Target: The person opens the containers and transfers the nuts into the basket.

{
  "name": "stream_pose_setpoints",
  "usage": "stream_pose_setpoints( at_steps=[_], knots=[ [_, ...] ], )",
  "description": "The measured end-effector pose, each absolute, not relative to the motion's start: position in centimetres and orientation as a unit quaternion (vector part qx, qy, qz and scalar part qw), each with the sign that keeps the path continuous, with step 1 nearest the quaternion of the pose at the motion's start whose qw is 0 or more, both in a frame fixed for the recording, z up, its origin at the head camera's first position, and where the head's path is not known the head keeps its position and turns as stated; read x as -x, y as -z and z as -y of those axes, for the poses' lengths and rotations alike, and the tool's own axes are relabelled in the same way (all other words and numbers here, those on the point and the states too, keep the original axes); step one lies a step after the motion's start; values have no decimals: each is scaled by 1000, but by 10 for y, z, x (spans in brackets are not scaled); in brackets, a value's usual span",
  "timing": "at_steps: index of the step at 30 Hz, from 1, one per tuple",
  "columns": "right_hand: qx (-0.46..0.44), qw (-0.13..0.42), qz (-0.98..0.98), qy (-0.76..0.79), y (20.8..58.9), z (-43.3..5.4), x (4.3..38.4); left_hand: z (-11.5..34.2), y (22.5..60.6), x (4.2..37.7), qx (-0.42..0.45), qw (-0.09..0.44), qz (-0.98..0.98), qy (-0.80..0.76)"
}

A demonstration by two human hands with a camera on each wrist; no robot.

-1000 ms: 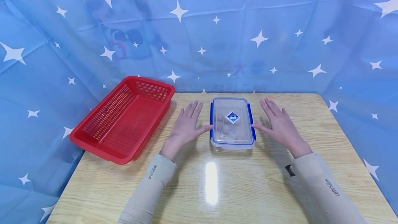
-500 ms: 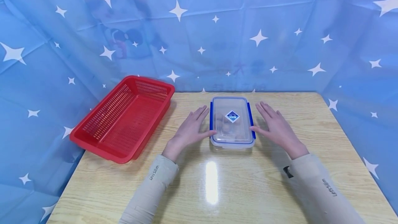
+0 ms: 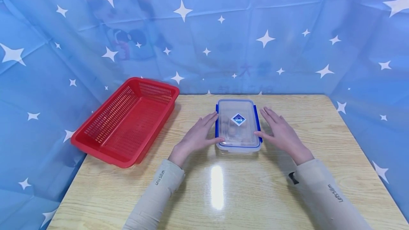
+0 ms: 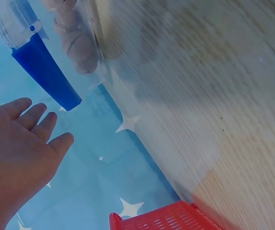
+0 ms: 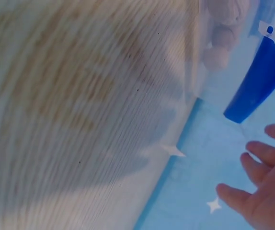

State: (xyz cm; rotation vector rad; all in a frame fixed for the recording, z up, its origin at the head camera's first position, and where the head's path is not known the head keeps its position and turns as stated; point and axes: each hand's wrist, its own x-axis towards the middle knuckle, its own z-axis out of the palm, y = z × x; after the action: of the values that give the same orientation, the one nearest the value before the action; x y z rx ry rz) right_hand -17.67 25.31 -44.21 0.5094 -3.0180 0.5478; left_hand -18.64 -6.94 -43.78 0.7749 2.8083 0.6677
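A person's left hand and right hand drew closer to a clear, blue-latched food container on the wood-grain surface than a second earlier, each grip spread just beside it, contact unclear. The left wrist view showed pale, rounded lumps through the clear wall, indistinct in the head view; a red slotted basket stood to the left.
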Motion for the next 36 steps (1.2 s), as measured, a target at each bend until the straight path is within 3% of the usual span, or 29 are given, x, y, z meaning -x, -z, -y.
stream_pose_setpoints(
  at_steps=[36],
  knots=[
    [-177, -30, 956, -231, 449, -251, 174, 66, 443, 188, -273, 99, -934, -210]
  ],
)
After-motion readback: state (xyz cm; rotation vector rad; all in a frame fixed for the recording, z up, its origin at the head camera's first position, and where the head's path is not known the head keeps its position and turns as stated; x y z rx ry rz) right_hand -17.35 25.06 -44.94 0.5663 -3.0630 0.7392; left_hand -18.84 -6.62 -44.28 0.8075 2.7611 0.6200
